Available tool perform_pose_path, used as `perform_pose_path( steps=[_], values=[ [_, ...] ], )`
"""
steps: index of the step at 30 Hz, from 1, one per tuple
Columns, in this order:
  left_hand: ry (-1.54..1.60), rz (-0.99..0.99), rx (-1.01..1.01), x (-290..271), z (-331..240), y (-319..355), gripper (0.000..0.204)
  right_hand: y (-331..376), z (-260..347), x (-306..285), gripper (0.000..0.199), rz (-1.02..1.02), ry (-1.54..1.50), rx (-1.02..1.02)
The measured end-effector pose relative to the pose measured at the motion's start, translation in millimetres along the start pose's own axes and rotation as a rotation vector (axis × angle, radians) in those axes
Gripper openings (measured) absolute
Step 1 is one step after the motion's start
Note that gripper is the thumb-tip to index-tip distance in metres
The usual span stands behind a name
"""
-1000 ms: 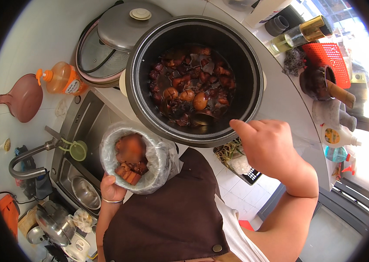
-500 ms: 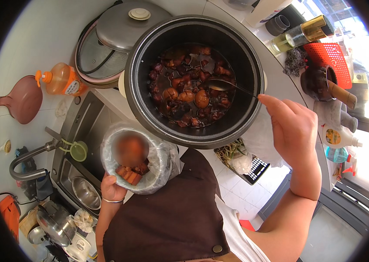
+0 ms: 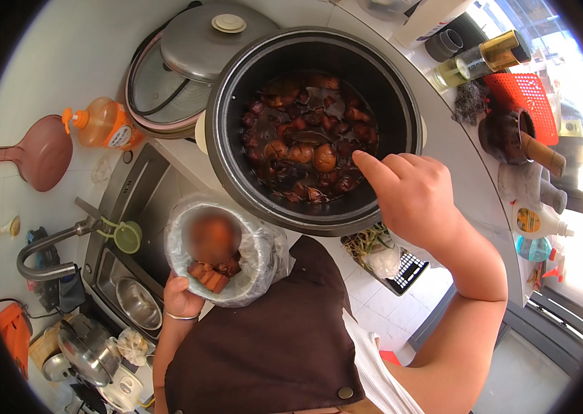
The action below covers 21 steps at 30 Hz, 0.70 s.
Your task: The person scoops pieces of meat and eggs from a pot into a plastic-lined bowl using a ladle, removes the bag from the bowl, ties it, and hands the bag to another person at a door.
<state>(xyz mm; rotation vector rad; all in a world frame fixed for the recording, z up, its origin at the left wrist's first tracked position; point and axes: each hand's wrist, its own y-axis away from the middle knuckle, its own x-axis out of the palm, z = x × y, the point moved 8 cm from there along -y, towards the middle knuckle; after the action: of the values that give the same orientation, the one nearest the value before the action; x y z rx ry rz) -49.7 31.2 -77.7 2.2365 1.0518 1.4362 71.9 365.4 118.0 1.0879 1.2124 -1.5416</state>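
A large dark pot holds brown stew with meat chunks and several round brown eggs. Over its right rim, my right hand is closed on a spoon, whose bowl lies partly sunk in the broth near the eggs. The handle is mostly hidden by my fingers. Left of the pot's near side, my left hand grips a bowl lined with a clear plastic bag. Reddish-brown braised meat pieces lie inside it; part of the contents is blurred.
A steel sink with a tap is at left. Lids lean behind the pot, near an orange soap bottle. Jars, a red basket and a brown wooden-handled pot line the right counter.
My right hand has moved left and down over the pot's rim. The spoon has shifted left and dipped deeper into the broth. My left hand still holds the bowl in much the same place.
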Motion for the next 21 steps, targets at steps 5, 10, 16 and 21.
perform_pose_path(
  steps=[5,10,16,21],
  values=[
    [0.007,0.002,0.006,-6,1,2,0.085,-2,9,-10,0.046,0.017,-0.034,-0.022],
    [-0.006,-0.004,0.011,-1,-1,1,0.085,-9,24,-7,0.046,-0.056,-0.054,-0.151],
    [-0.011,0.024,0.012,1,-1,1,0.085,-4,38,6,0.047,-0.06,-0.105,-0.362],
    [-0.011,0.006,0.028,-1,-3,3,0.084,9,40,-21,0.035,0.155,-0.118,-0.304]
  ],
)
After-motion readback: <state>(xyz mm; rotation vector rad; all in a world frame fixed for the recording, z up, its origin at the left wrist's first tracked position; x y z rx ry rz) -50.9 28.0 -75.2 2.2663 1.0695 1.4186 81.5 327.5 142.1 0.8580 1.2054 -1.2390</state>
